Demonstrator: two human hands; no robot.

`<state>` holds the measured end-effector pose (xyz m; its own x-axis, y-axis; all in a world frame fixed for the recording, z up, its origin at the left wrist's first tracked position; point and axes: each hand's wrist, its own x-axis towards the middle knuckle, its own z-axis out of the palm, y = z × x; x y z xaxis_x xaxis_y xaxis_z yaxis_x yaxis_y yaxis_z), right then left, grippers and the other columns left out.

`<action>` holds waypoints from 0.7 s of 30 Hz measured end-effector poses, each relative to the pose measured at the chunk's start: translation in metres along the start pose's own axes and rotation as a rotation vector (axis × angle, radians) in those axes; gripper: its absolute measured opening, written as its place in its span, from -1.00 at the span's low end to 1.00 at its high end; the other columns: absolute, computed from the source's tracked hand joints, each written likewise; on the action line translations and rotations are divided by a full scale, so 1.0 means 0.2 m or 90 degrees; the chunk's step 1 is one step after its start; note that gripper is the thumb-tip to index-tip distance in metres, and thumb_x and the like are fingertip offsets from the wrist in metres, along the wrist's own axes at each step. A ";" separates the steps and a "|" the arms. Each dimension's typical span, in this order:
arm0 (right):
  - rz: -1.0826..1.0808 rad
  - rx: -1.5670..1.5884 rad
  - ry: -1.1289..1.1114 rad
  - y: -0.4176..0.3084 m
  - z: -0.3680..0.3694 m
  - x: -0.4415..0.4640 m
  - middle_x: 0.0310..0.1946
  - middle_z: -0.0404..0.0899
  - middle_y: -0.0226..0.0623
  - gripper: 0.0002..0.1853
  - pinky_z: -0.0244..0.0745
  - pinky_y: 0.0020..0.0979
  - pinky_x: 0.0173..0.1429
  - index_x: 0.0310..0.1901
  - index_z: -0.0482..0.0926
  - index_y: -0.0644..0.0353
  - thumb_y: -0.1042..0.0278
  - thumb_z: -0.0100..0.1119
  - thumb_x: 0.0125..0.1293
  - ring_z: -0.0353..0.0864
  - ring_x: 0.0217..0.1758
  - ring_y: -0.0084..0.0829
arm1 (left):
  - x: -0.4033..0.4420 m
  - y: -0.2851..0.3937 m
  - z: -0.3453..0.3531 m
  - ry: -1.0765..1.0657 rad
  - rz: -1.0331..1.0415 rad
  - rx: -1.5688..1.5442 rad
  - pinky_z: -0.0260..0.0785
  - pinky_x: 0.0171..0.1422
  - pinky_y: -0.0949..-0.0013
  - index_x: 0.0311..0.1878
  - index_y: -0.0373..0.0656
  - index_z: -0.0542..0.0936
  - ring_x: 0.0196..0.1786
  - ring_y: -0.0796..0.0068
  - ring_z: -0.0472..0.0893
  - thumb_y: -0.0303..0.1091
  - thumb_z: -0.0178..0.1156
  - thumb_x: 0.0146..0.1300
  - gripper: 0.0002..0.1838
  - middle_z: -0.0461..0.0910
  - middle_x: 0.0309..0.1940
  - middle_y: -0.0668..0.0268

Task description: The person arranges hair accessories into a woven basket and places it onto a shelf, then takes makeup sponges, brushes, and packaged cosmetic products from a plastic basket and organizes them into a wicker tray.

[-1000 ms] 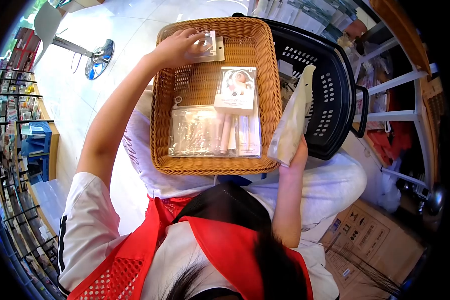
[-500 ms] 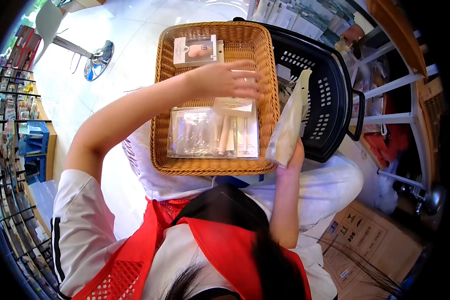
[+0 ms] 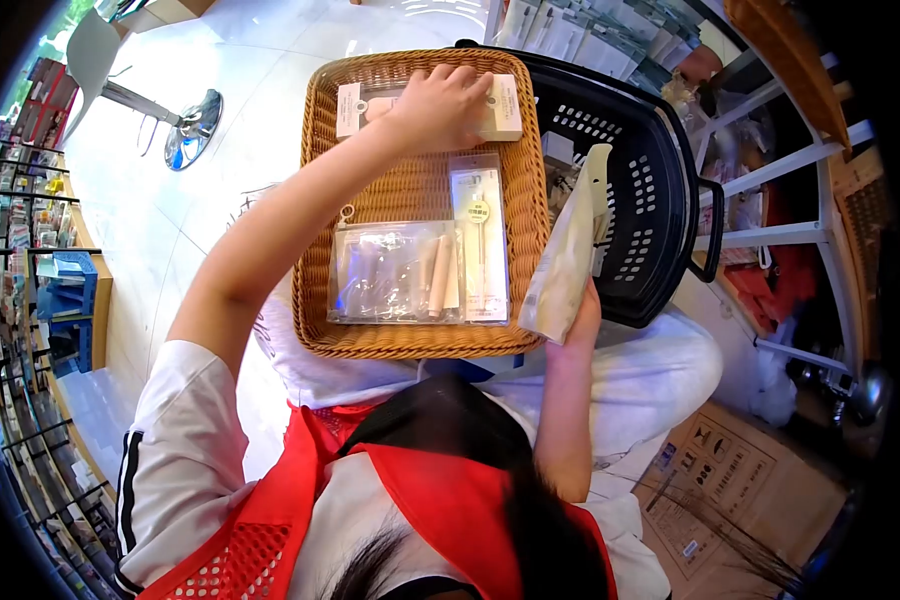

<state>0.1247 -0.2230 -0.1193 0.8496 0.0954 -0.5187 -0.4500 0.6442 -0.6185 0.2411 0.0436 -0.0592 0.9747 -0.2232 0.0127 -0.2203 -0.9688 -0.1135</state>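
Note:
At the far end of the wicker basket (image 3: 307,230), my left hand (image 3: 442,108) is closed around a small pale carton (image 3: 504,108). A boxed makeup sponge (image 3: 349,108) lies beside it, partly covered by my hand. In the near half of the basket are a clear pouch (image 3: 385,272) with pinkish tubes showing through it and a long flat pack (image 3: 480,240) with a thin tool inside. To the right of the basket, my right hand (image 3: 580,318) grips a clear plastic packet (image 3: 562,265) with pale contents, held upright at a tilt.
A black plastic shopping basket (image 3: 660,130) with some packaged items stands right of the wicker one. Shelving (image 3: 770,180) runs along the right, with a cardboard box (image 3: 740,490) below. Stocked racks (image 3: 30,300) line the left, and a stool base (image 3: 195,130) is behind.
My left hand has moved toward the basket's far end, taking the small carton off the long flat pack to beside the sponge box. The packet in my right hand has barely shifted.

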 end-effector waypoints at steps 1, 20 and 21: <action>-0.001 0.006 -0.004 0.01 -0.01 0.01 -0.10 0.56 -0.22 -0.65 0.54 -0.36 -0.06 0.12 0.39 0.27 0.35 -0.23 0.40 0.60 -0.13 -0.36 | 0.02 0.00 0.06 -0.014 -0.024 -0.058 0.14 0.36 -0.02 0.41 -0.13 0.05 0.33 0.08 0.21 0.06 0.27 0.03 -0.04 0.17 0.31 0.08; -0.007 -0.036 -0.002 -0.01 0.02 -0.01 -0.06 0.54 -0.22 -0.65 0.51 -0.39 0.00 0.14 0.38 0.28 0.39 -0.20 0.38 0.59 -0.08 -0.37 | -0.08 -0.21 0.15 0.050 0.049 -0.117 -0.23 0.51 0.01 0.42 -0.11 -0.03 0.42 0.10 0.08 0.13 0.33 -0.06 0.08 0.14 0.35 0.10; -0.004 -0.034 -0.007 -0.01 0.01 -0.01 -0.06 0.54 -0.22 -0.65 0.51 -0.39 0.01 0.14 0.37 0.28 0.39 -0.21 0.38 0.59 -0.08 -0.37 | -0.07 -0.19 0.13 0.049 0.024 -0.120 -0.09 0.48 0.04 0.42 -0.03 0.02 0.37 0.05 0.17 0.07 0.34 -0.04 0.01 0.21 0.30 0.08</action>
<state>0.1244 -0.2221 -0.1153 0.8557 0.1000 -0.5077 -0.4578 0.6037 -0.6527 0.2362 0.0855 -0.0810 0.9617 -0.2596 0.0881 -0.2662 -0.9612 0.0727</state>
